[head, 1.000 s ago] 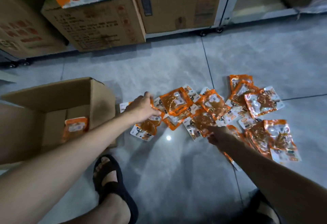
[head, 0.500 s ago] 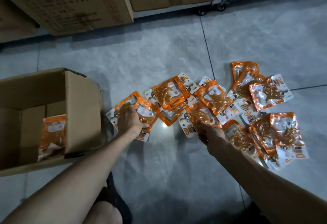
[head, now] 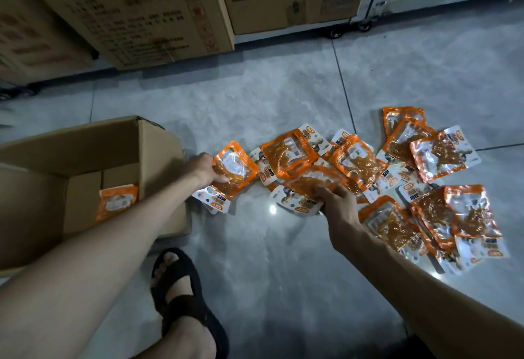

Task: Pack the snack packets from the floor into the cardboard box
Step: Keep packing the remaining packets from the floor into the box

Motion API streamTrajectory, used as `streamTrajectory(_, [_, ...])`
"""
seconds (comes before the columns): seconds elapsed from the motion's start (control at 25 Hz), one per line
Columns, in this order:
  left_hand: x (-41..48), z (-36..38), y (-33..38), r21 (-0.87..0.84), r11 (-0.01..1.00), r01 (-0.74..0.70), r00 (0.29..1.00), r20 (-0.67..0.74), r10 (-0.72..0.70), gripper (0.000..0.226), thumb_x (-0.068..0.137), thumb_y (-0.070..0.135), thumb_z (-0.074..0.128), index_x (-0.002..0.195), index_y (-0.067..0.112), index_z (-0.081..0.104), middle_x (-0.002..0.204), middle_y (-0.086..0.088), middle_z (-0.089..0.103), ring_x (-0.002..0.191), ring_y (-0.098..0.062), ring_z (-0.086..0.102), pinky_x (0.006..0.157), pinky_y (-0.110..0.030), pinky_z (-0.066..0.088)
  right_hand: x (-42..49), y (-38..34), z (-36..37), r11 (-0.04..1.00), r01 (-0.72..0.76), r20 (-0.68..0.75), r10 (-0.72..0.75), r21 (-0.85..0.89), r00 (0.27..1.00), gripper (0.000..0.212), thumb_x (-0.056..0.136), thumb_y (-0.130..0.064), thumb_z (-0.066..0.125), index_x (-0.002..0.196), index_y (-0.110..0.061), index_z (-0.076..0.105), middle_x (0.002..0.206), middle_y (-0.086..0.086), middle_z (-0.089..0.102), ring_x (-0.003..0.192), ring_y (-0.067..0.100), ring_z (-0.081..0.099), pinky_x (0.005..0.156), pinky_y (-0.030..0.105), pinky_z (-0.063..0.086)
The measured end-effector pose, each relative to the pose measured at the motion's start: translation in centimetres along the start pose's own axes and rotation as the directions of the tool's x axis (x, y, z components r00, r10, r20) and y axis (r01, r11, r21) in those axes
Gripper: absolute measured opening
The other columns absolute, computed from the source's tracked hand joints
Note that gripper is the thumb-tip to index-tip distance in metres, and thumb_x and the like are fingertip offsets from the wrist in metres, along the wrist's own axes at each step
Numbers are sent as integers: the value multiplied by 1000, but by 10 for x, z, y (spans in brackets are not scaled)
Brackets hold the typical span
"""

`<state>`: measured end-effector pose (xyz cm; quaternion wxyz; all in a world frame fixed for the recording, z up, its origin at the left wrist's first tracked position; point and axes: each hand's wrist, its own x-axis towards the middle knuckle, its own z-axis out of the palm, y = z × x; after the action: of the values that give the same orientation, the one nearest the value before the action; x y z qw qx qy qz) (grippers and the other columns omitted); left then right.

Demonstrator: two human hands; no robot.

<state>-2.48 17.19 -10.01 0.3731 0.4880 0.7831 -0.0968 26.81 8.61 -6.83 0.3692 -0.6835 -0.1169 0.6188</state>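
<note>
Several orange and white snack packets (head: 436, 160) lie scattered and overlapping on the grey tiled floor at centre right. My left hand (head: 202, 170) grips an orange packet (head: 234, 170) at the pile's left end, lifted slightly, with another packet under it. My right hand (head: 336, 202) is closed on a packet (head: 307, 185) near the middle of the pile. The open cardboard box (head: 158, 160) stands on the floor at the left, just beside my left hand. One packet (head: 116, 202) leans inside it against the wall.
Large closed cartons (head: 147, 18) and a white wheeled rack (head: 365, 15) line the far side. My sandalled foot (head: 178, 282) rests on the floor below the box's right corner. Bare tile (head: 278, 268) lies between my arms.
My left hand has closed on a packet and raised it off the floor toward the box. My right hand has gripped a packet in the middle. The camera has tilted.
</note>
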Motion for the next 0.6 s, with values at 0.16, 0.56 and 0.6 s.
streamTrajectory(0.16, [10,25,-2,197,980,-13,998,-52,23,64,71,38,86,121,6,64,128,-18,62,121,-32,55,101,-37,45,13,-2,-2,979,151,136,-132,-137,982,20,95,-13,57,113,-11,66,106,0,73,92,16,72,78,29,57])
streamTrajectory(0.56, [5,50,0,180,984,-17,990,-133,42,123,45,55,93,144,16,30,144,-16,39,135,-35,39,108,-49,35,52,23,8,932,-143,5,153,-334,988,39,82,-24,75,115,-10,63,103,10,70,88,25,69,74,37,58])
streamTrajectory(0.6, [5,55,2,189,982,2,988,-149,27,125,44,57,92,144,15,30,144,-16,38,135,-36,39,109,-49,34,53,22,9,925,-130,12,144,-358,990,33,82,-23,75,110,-8,66,100,10,70,85,24,67,74,36,58])
